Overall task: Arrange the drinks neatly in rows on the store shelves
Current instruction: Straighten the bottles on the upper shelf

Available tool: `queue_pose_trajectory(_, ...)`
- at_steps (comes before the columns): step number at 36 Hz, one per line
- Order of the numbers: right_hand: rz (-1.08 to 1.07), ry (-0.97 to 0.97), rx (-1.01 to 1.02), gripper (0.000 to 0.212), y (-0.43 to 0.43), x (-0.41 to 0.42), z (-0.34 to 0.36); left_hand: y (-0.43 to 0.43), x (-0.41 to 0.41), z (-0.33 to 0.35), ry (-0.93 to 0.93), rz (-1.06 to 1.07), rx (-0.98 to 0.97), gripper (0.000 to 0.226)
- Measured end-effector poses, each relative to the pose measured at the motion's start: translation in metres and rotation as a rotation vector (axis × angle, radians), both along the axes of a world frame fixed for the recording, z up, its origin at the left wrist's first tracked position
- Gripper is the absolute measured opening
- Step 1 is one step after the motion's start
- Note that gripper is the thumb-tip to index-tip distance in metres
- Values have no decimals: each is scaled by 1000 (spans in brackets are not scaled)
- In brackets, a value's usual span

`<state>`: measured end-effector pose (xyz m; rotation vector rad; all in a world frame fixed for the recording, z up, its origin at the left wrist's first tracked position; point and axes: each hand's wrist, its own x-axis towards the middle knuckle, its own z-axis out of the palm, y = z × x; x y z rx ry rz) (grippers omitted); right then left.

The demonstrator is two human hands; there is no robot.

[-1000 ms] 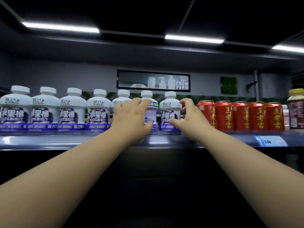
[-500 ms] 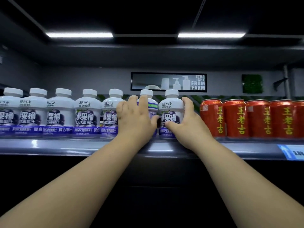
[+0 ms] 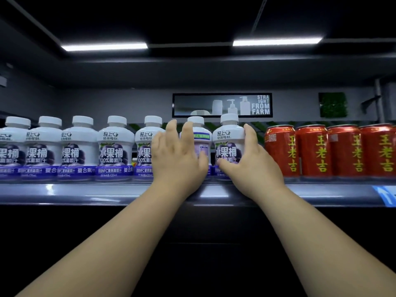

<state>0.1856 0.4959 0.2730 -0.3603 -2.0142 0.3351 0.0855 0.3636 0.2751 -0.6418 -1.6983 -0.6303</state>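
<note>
Faces a shelf (image 3: 85,194) lined with white bottles (image 3: 113,146), red cans (image 3: 312,151) to their right. Grips the turned bottle (image 3: 201,137) with the left hand (image 3: 177,161), fingers up its left side, thumb across its front. Clasps the end bottle (image 3: 228,144) with the right hand (image 3: 250,170), thumb low in front, fingers round its right flank. Holds both upright, side by side at the shelf front, long axes vertical. Shows the turned bottle's back label outward; likely calls for a twist about that axis.

The white bottles (image 3: 114,146) are showing "轻上", "水果桶" and "100%葡萄汁" on their labels, the red cans (image 3: 312,151) are carrying "王老吉" in yellow characters, and the wall sign (image 3: 221,105) behind is reading "STRAIGHT FROM FARM".
</note>
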Motion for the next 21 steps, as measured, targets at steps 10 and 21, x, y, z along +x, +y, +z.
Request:
queue_pose_trajectory(10,-9,0,-14,98,0,1,-1,-8,4,-5,-120,-125,-112,62)
queue_pose_trajectory(21,-28,-2,-11,98,-4,1,-1,-11,5,-4,-219,-109,-106,75)
